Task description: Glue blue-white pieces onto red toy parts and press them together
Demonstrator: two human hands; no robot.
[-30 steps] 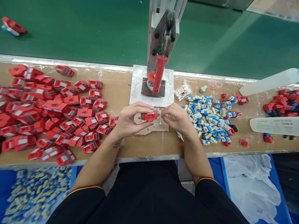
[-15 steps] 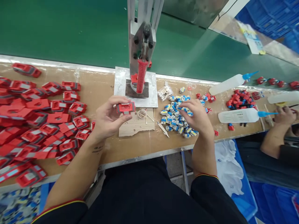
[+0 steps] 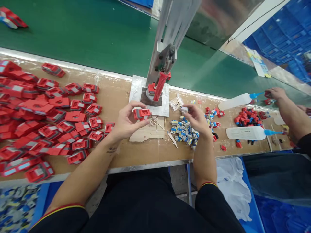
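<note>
Left fingers pinch a red toy car shell [image 3: 142, 114], left hand [image 3: 126, 122] barely open, shell above the cardboard scrap [image 3: 147, 134]. Right hand [image 3: 197, 120]: thumb and fingertips nearly closed on a small whitish block [image 3: 184, 110], near the blue-and-white block pile [image 3: 185, 132]. Lever press [image 3: 160, 85] stands beyond, between the hands; red shell pile [image 3: 46, 119] left.

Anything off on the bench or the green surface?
Cardboard sheet has a ragged near edge, looks torn. One red-and-blue part sits alone on the green surface, far left, away from the red heap. No spill visible.
</note>
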